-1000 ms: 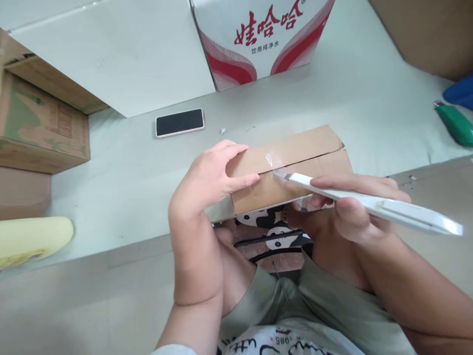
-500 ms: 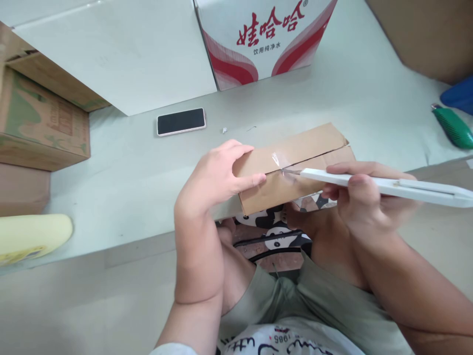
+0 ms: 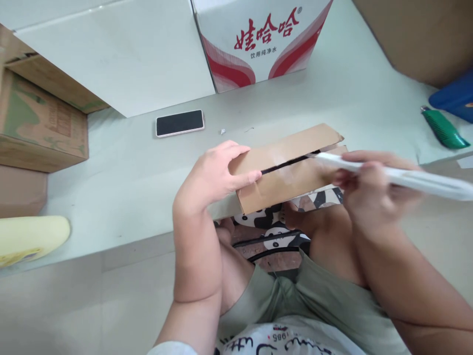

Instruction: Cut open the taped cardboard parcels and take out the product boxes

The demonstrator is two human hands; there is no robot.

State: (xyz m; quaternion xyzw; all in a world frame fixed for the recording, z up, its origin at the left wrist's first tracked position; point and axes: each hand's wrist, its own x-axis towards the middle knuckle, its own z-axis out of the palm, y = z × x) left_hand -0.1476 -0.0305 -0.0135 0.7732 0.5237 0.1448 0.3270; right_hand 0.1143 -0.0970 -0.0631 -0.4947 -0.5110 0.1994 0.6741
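Note:
A small brown cardboard box [image 3: 284, 185] lies at the near edge of a pale green table [image 3: 140, 177]. My left hand [image 3: 214, 175] grips the box's left end, fingers curled over its top and thumb on the near flap. My right hand [image 3: 369, 190] is closed round a white utility knife [image 3: 391, 177], whose tip sits at the right end of the seam between the two top flaps. The seam shows as a dark open slit along the box top, with clear tape remnants beside it.
A black phone [image 3: 180, 123] lies behind the box. A white-and-red carton [image 3: 258, 39] and a white box [image 3: 118, 54] stand at the back, brown cartons [image 3: 40, 118] at left. A green cutter [image 3: 441, 129] and a blue thing [image 3: 454, 96] lie at right, a yellow object [image 3: 31, 239] at lower left.
The knife has travelled rightward along the seam, from the taped middle to the right end. The taped seam now gapes as a dark slit. My left hand stayed on the box.

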